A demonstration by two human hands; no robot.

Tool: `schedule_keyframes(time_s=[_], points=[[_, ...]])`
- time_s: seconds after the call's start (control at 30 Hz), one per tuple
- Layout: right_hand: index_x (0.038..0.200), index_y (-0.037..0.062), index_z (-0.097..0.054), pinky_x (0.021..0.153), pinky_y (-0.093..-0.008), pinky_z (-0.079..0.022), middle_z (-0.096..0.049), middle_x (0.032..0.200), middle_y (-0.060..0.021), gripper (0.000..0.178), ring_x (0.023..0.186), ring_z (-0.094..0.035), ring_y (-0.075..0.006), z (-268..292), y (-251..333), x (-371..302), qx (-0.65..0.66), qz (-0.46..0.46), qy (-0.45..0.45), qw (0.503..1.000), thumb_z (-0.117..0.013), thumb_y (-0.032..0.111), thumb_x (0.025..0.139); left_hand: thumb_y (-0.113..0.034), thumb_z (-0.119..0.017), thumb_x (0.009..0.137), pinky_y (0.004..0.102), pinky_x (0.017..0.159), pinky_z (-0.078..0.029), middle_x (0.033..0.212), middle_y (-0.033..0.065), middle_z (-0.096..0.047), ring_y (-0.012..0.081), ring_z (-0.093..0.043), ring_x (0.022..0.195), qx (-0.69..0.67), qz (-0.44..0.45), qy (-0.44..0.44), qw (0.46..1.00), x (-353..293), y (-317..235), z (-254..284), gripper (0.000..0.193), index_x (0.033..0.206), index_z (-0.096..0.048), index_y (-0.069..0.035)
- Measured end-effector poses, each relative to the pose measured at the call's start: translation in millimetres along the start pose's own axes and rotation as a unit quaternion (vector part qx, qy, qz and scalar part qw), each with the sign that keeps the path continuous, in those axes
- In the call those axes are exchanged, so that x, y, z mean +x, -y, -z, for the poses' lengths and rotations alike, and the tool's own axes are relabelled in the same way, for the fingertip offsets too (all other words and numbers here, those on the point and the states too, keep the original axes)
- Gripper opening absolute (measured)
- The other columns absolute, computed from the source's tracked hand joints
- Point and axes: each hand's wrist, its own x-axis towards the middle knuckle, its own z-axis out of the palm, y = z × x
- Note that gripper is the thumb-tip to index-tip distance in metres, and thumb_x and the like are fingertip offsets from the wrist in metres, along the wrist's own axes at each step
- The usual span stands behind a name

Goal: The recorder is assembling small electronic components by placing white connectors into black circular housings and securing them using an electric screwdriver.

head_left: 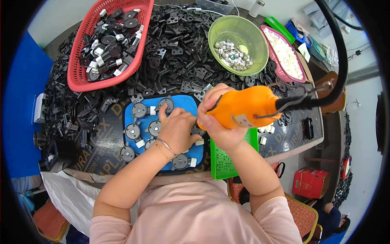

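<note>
An orange power driver point(248, 103) sits over the right edge of a blue mat point(187, 103), its tip down at a grey disc point(198, 130) partly hidden by the hands. The right hand point(221, 116) has its grip clamped around the driver's body. The left hand point(178, 128) lies palm down over the mat, a finger touching another disc at its 12 o'clock; its thumb and that finger stand apart, but I cannot tell whether its grip pinches anything underneath. More discs with white tabs lie about the left hand, mostly from 7 to 12 o'clock. Outward from the mat, a green tray point(221, 162) is just beside it toward 4 o'clock, a heap of black parts point(178, 49) spreads over the counter point(107, 142) at 12, a loaded red basket point(97, 84) stands at 11, a green bowl point(227, 30) holding small shiny pieces point(233, 55) at 1, and a pink basket point(284, 76) of white pieces point(282, 53) at 2.
</note>
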Motion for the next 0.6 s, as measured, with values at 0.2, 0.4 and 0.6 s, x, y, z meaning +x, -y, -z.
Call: schedule_keyframes(time_s=[0.2,0.4,0.6], points=[[0.090,0.0017,-0.051,0.058,-0.0256,-0.048,-0.049,0.089,-0.0101,0.021,0.064,-0.054,-0.0145,2,-6,-4,-0.077,0.007,0.012,0.997,-0.065,0.001,0.074,-0.024,-0.079,0.061,0.0575,0.102,-0.018,0.085,-0.0020,-0.062,0.0176,-0.053,0.099,0.023,-0.007,-0.011,1.000,0,3,-4,0.028,0.084,-0.067,-0.014],[0.096,0.0002,-0.049,0.059,-0.0296,-0.049,-0.048,0.093,-0.0119,0.028,0.062,-0.054,-0.0176,20,17,12,-0.064,0.066,-0.012,0.996,-0.064,0.005,0.072,-0.027,-0.080,0.061,0.0572,0.102,-0.018,0.088,-0.0014,-0.063,0.0178,-0.054,0.100,-0.008,-0.002,0.019,1.000,0,-4,8,0.037,0.094,-0.068,-0.013],[0.095,-0.0012,-0.049,0.059,-0.0256,-0.050,-0.050,0.092,-0.0108,0.027,0.066,-0.057,-0.0153,58,29,-3,0.023,0.010,-0.096,0.995,-0.060,-0.010,0.072,-0.028,-0.080,0.062,0.0569,0.103,-0.016,0.094,-0.0001,-0.064,0.0185,-0.053,0.103,0.008,-0.001,0.036,0.999,1,-3,8,0.043,0.100,-0.069,-0.013]])
